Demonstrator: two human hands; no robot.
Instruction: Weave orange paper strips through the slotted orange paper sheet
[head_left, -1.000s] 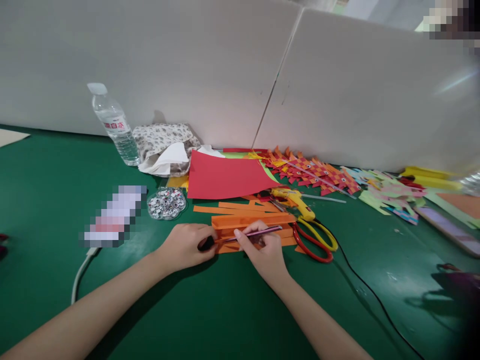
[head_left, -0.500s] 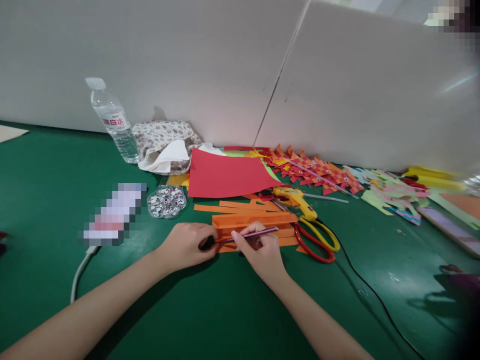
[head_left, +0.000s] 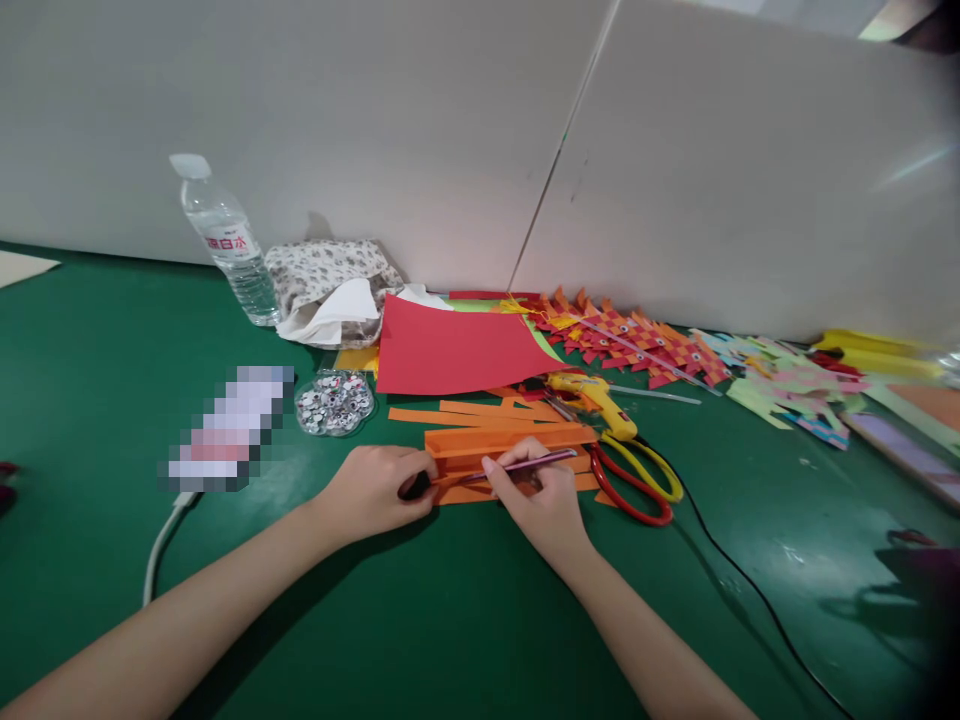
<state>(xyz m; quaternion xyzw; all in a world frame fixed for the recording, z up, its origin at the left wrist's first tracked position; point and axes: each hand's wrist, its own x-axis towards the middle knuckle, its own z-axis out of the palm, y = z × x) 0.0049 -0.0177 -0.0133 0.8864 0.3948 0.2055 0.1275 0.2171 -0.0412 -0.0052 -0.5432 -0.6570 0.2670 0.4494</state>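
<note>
My right hand (head_left: 546, 505) is closed round a slim pink pen (head_left: 541, 461), which slants down to the left over a folded orange paper strip (head_left: 502, 438). The paper stands up along a crease behind both hands. My left hand (head_left: 379, 490) is closed at the paper's left end, pinching a small black object (head_left: 416, 486) whose kind I cannot make out. More orange strips (head_left: 450, 416) lie just behind. Red and yellow scissor handles (head_left: 630, 495) rest to the right of my right hand, their blades hidden.
A yellow glue gun (head_left: 596, 400) with a black cord lies behind the scissors. Further back are red paper (head_left: 457, 350) and woven paper fish (head_left: 630, 340). Googly eyes in a clear case (head_left: 335, 403), a phone (head_left: 232, 425) and a water bottle (head_left: 229, 240) stand or lie left.
My right hand has slid a little to the right along the orange paper with the pen. My left hand has stayed in place.
</note>
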